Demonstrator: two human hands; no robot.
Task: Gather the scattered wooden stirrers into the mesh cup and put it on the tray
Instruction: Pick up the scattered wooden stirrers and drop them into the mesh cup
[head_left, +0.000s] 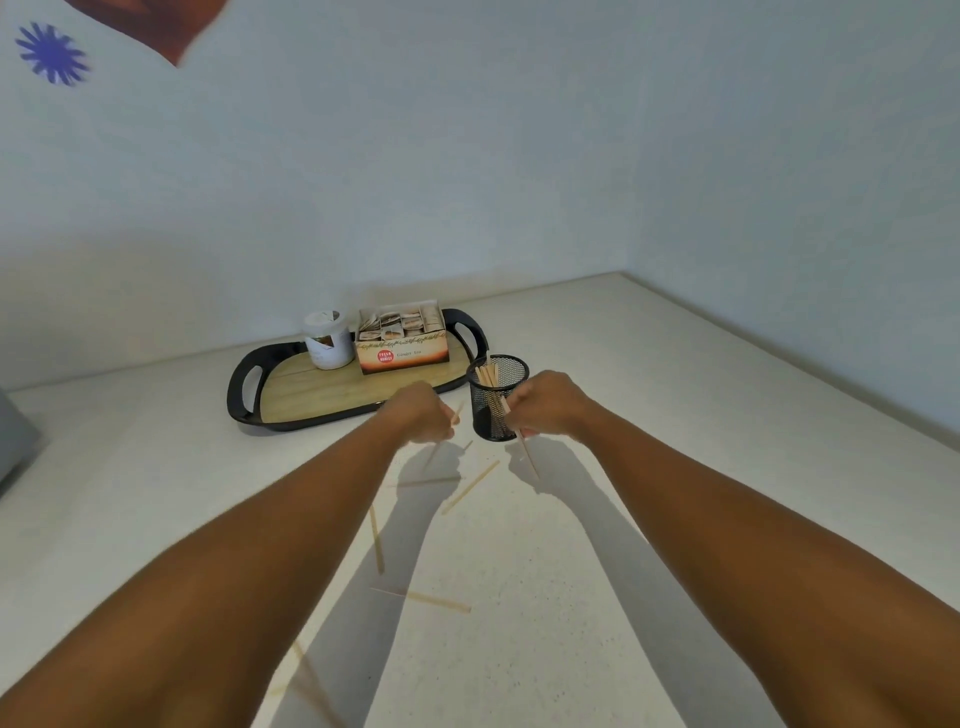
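White counter (675, 467) carries tray (244, 395), mesh cup (491, 415), scattered stirrers (470, 487).

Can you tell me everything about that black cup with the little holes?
The mesh cup is black, round and seemingly wire mesh, so you can see through its wall. It stands upright on the pale counter, just off the tray's right end, not on it. Several wooden stirrers stand inside, leaning and poking above the rim. The right hand is close beside it, partly covering its right side; whether it touches is unclear.
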